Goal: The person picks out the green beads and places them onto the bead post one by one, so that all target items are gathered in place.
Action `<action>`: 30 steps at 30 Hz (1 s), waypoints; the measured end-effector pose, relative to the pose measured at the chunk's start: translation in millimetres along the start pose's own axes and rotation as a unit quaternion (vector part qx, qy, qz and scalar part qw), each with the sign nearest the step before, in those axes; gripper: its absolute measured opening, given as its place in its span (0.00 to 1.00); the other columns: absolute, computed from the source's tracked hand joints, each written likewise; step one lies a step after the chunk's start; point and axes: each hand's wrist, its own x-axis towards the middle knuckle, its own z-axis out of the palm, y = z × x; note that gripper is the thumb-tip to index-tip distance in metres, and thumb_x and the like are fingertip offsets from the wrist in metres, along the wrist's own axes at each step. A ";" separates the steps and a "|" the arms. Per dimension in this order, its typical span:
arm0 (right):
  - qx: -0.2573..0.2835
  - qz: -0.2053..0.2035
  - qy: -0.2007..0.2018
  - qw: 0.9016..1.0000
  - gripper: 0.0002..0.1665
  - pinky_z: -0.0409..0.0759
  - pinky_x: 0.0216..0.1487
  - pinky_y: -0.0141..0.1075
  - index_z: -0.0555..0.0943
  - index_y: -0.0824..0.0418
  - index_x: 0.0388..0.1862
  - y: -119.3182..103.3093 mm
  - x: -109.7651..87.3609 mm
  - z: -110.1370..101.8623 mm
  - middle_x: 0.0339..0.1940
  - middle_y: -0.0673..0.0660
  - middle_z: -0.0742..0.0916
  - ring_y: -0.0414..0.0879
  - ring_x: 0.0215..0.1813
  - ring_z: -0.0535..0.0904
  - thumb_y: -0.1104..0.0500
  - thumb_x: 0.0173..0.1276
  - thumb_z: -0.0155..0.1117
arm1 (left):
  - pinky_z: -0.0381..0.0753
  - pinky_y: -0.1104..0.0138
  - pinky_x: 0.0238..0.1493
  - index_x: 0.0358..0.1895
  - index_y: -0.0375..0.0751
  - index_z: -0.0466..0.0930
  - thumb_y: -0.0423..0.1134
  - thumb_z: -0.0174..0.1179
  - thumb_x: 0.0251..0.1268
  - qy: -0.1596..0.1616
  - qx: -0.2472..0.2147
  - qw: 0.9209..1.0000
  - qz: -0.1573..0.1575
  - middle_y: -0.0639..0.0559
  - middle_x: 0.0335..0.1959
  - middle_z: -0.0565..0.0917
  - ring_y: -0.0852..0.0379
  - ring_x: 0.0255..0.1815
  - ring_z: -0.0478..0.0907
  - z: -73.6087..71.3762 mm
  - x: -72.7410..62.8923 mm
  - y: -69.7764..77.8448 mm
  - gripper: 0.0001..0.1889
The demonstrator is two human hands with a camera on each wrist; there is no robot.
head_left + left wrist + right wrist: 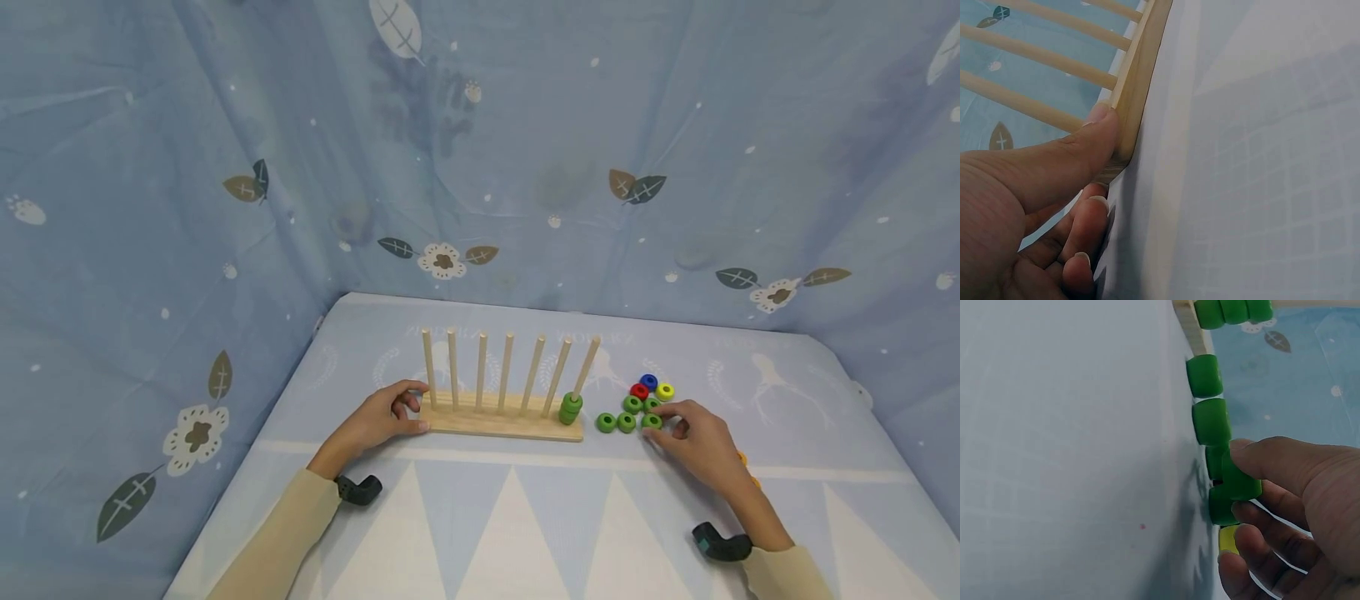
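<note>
My left hand [381, 417] grips the left end of a wooden peg stand [487, 427], its thumb on the base edge in the left wrist view. Several bare upright pegs [482, 371] rise from the base. Three green beads [1234, 311] are stacked on the rightmost peg. To the right of the stand, my right hand [699, 442] pinches a green bead [1241, 478] between thumb and fingers. That bead stands slightly out from the others in the right wrist view. Several loose green beads [626, 422] lie on the table beside the fingers.
Behind the green beads lie a red bead [639, 391], a blue bead [648, 381] and a yellow bead [665, 391]. Orange beads [742, 457] are partly hidden behind the right wrist. A patterned cloth covers the table [465, 533], and fabric walls [525, 167] enclose it.
</note>
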 end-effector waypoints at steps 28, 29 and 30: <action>-0.004 0.000 0.026 1.000 0.24 0.71 0.27 0.33 0.85 0.64 0.55 -16.5 0.2 -12.1 0.42 0.57 0.88 0.46 0.34 0.76 0.57 0.63 0.79 | 0.74 0.60 0.40 0.69 0.42 0.74 0.38 0.76 0.61 -0.002 0.007 1.000 0.001 0.44 0.45 0.79 0.50 0.34 0.73 -0.8 0.4 0.2 0.32; -0.002 -0.001 0.026 1.000 0.24 0.71 0.27 0.33 0.85 0.64 0.55 -16.8 0.2 -12.6 0.42 0.57 0.88 0.46 0.34 0.76 0.58 0.63 0.79 | 0.74 0.60 0.40 0.69 0.42 0.74 0.38 0.76 0.61 -0.002 0.007 1.000 0.001 0.44 0.45 0.79 0.50 0.34 0.73 -0.9 0.6 0.0 0.33; -0.001 -0.001 0.026 1.000 0.24 0.70 0.26 0.33 0.85 0.64 0.55 -17.3 0.0 -13.2 0.42 0.57 0.88 0.46 0.34 0.76 0.58 0.63 0.79 | 0.74 0.59 0.41 0.69 0.42 0.74 0.38 0.76 0.61 -0.002 0.006 1.000 0.002 0.44 0.45 0.79 0.50 0.34 0.73 -0.9 0.7 -0.2 0.33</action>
